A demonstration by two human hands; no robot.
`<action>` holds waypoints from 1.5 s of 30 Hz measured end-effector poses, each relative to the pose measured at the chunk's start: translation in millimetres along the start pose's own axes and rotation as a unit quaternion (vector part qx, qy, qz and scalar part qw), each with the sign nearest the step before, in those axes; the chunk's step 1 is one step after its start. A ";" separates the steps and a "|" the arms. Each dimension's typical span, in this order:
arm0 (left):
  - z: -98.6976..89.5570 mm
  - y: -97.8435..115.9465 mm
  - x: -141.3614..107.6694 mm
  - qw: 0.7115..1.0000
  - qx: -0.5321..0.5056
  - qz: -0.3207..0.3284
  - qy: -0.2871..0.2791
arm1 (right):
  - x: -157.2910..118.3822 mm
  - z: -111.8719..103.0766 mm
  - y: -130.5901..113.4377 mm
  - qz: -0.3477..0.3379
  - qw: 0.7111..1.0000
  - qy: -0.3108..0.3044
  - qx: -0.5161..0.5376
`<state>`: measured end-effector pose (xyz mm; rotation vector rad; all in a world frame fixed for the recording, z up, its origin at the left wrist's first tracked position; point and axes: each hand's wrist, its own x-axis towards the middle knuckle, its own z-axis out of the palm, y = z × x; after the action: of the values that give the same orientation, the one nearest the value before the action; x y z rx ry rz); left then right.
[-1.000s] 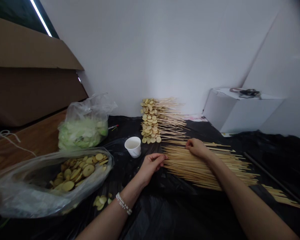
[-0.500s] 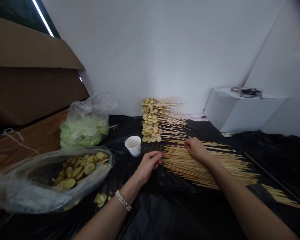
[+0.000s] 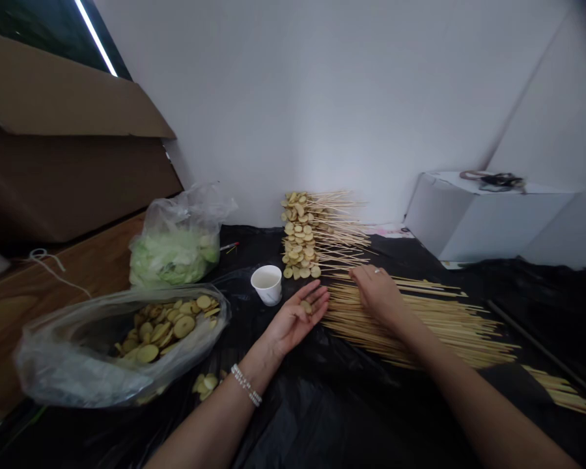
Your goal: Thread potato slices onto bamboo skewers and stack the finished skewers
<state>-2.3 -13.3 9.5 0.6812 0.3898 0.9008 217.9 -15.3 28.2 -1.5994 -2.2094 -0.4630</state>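
Observation:
My left hand [image 3: 297, 318] is turned palm up beside the paper cup, its fingers extended and a round potato slice [image 3: 306, 305] held against them under the thumb. Over the near ends of a wide spread of bamboo skewers [image 3: 449, 326], my right hand [image 3: 378, 293] is closed, fingers bent down on a skewer; the fingertips are partly hidden. Just beyond both hands lies a stacked row of skewered potato slices [image 3: 300, 244], sticks pointing right. Loose slices [image 3: 168, 329] fill an open plastic bag [image 3: 73, 365] at the left.
A white paper cup [image 3: 266, 285] stands left of the skewered slices. Behind the open bag sits a clear bag of pale green vegetable pieces [image 3: 178, 251]. A few slices [image 3: 206, 384] lie on the black plastic sheet [image 3: 322, 410]. A white box [image 3: 488, 215] stands back right.
My left hand has turned from a pinch at the skewer ends to palm up, showing the potato slice. The right hand has shifted slightly left relative to the skewers.

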 end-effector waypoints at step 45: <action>-0.2 -0.7 6.2 0.986 -0.007 0.041 0.160 | -14.2 -3.7 -42.6 -0.092 0.987 0.129 0.004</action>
<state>1.5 -8.4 8.6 0.5432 0.6449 1.0941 181.7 -41.6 22.6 -1.2548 -2.1639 -0.6709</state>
